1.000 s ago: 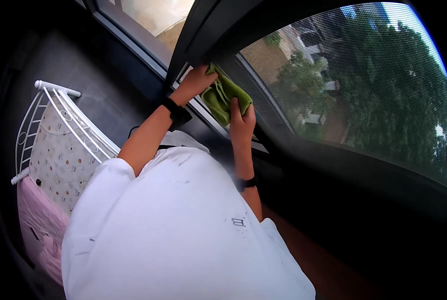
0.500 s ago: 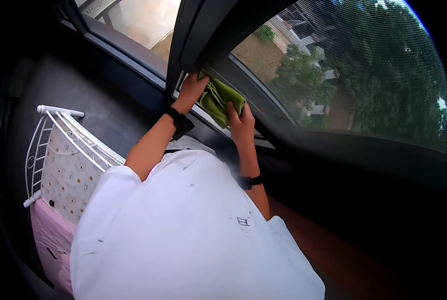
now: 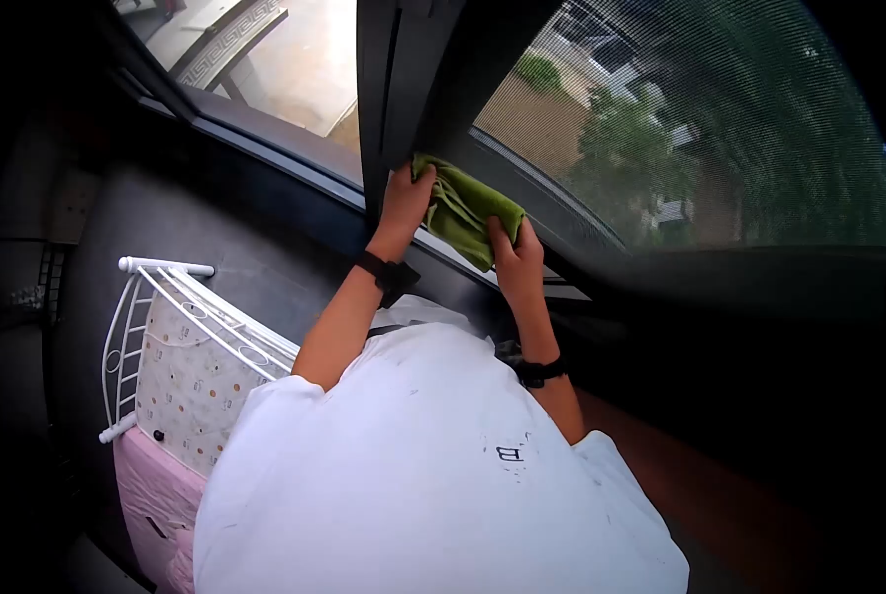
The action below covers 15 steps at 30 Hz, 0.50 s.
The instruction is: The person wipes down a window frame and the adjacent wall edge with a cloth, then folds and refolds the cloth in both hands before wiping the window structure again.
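Observation:
A green cloth (image 3: 469,210) is stretched between my two hands, hanging in loose folds in front of the window. My left hand (image 3: 404,201) grips its upper left corner, close beside the dark window frame (image 3: 388,89). At the cloth's right end, my right hand (image 3: 520,265) holds it with the thumb on the near side. Below the cloth runs the pale sill track (image 3: 450,251), partly covered by the cloth and my hands. I cannot tell whether the cloth touches the frame.
A screened window pane (image 3: 621,168) with trees outside fills the upper right. Another pane at upper left looks onto a pale paved area (image 3: 299,74). On the left stands a white metal bed frame (image 3: 200,307) with a patterned mattress (image 3: 190,376) and pink bedding (image 3: 160,495).
The whole view has shifted, so the bed, window and my body sit further right and lower. Both hands keep hold of the cloth, which looks a little more spread out.

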Motion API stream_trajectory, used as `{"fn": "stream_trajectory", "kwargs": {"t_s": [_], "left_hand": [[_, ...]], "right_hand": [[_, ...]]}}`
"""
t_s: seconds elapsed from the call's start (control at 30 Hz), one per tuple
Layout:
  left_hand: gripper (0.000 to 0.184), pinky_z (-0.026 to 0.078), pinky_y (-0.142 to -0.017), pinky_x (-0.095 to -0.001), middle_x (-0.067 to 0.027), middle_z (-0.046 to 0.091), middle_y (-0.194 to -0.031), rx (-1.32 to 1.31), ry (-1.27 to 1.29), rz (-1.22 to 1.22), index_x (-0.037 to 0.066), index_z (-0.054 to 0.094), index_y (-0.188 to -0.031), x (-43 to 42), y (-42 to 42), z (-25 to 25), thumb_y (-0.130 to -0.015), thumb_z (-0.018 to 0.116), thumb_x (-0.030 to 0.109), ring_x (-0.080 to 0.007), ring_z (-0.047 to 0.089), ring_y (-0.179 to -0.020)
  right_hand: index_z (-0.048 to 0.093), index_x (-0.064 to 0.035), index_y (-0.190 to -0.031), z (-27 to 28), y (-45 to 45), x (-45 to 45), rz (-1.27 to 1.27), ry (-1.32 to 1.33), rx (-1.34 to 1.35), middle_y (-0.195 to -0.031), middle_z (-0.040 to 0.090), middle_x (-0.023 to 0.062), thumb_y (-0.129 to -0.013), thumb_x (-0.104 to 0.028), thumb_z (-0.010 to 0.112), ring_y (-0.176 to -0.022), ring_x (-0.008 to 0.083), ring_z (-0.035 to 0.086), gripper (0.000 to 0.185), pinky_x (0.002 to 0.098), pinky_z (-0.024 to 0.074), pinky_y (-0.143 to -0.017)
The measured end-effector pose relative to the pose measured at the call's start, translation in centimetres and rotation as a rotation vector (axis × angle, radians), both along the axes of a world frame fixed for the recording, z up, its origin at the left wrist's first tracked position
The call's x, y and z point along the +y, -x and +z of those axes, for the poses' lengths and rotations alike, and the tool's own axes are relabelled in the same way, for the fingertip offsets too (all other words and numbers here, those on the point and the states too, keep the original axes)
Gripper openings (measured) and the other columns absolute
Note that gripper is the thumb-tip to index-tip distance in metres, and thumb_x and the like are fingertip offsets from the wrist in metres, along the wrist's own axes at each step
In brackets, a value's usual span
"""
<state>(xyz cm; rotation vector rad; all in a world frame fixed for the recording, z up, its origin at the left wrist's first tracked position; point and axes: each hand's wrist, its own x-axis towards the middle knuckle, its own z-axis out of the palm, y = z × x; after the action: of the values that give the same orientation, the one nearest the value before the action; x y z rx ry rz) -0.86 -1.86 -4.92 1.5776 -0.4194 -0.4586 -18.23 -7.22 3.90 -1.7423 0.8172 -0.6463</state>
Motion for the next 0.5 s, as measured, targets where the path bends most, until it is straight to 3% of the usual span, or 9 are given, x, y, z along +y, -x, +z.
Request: {"fn": "stream_trajectory", "kwargs": {"t_s": [0.1, 0.2, 0.3, 0.37, 0.4, 0.43, 0.5], "left_hand": [[0.035, 0.048, -0.073, -0.0367, -0.0156, 0.066, -0.085, -0.050, 0.105, -0.053, -0.005, 0.059, -0.099, 0.9, 0.6, 6.2, -0.094, 0.055, 0.030, -0.0276, 0.064, -0.080], [0.030, 0.050, -0.076, -0.0344, -0.0117, 0.064, -0.097, 0.550, 0.293, -0.192, -0.003, 0.056, -0.106, -0.3, 1.1, 4.2, -0.096, 0.051, 0.025, -0.0232, 0.063, -0.088], [0.029, 0.049, -0.082, -0.0333, -0.0146, 0.060, -0.109, 1.086, 0.230, -0.236, -0.005, 0.053, -0.113, -0.2, 0.6, -0.8, -0.094, 0.053, 0.017, -0.0244, 0.061, -0.098], [0.037, 0.047, -0.085, -0.0339, -0.0175, 0.059, -0.112, 0.858, 0.229, -0.500, -0.006, 0.051, -0.118, 0.5, 0.8, -0.9, -0.086, 0.061, 0.010, -0.0286, 0.061, -0.099], [0.034, 0.050, -0.082, -0.0373, -0.0127, 0.060, -0.113, 0.721, 0.171, -0.529, 0.002, 0.053, -0.118, 0.6, 1.0, -0.5, -0.090, 0.058, 0.022, -0.0267, 0.061, -0.099], [0.034, 0.053, -0.079, -0.0407, -0.0079, 0.062, -0.113, 0.585, 0.131, -0.551, 0.010, 0.055, -0.118, 0.3, 1.4, -0.1, -0.095, 0.054, 0.034, -0.0248, 0.062, -0.100], [0.033, 0.052, -0.074, -0.0330, -0.0057, 0.062, -0.111, 0.545, 0.081, -0.628, 0.011, 0.056, -0.115, 0.5, 3.4, 3.5, -0.093, 0.058, 0.034, -0.0207, 0.062, -0.097]], "right_hand": [[0.058, 0.0020, -0.108, 0.1, 0.9, -0.3, -0.038, -0.021, -0.019, -0.091, 0.064, 0.0063, -0.095, -0.020, 0.056, -0.082, 0.0101, 0.056, 0.026, 0.0260, 0.0466, -0.074], [0.057, 0.0017, -0.110, -0.5, 1.3, -0.3, -0.121, -0.031, -0.009, -0.090, 0.065, 0.0066, -0.094, -0.024, 0.058, -0.081, 0.0111, 0.057, 0.030, 0.0263, 0.0468, -0.074], [0.058, 0.0019, -0.109, -3.5, 1.0, -1.3, -0.150, -0.056, -0.055, -0.091, 0.065, 0.0067, -0.092, -0.026, 0.060, -0.081, 0.0109, 0.058, 0.033, 0.0265, 0.0472, -0.074], [0.059, 0.0020, -0.106, -5.1, 1.6, -2.1, -0.232, -0.240, -0.099, -0.091, 0.064, 0.0059, -0.092, -0.025, 0.060, -0.082, 0.0102, 0.058, 0.031, 0.0265, 0.0479, -0.074], [0.061, 0.0039, -0.099, -6.7, 1.9, -2.7, -0.325, -0.267, -0.226, -0.086, 0.067, 0.0134, -0.088, -0.031, 0.062, -0.080, 0.0197, 0.064, 0.036, 0.0335, 0.0489, -0.073], [0.060, 0.0043, -0.099, -4.9, 3.1, -2.8, -0.373, -0.275, -0.213, -0.086, 0.066, 0.0117, -0.087, -0.029, 0.063, -0.081, 0.0157, 0.063, 0.036, 0.0319, 0.0491, -0.073], [0.058, 0.0031, -0.101, -5.1, 4.4, -2.7, -0.474, -0.240, -0.266, -0.088, 0.065, 0.0102, -0.085, -0.027, 0.065, -0.082, 0.0141, 0.061, 0.034, 0.0301, 0.0494, -0.073]]}}
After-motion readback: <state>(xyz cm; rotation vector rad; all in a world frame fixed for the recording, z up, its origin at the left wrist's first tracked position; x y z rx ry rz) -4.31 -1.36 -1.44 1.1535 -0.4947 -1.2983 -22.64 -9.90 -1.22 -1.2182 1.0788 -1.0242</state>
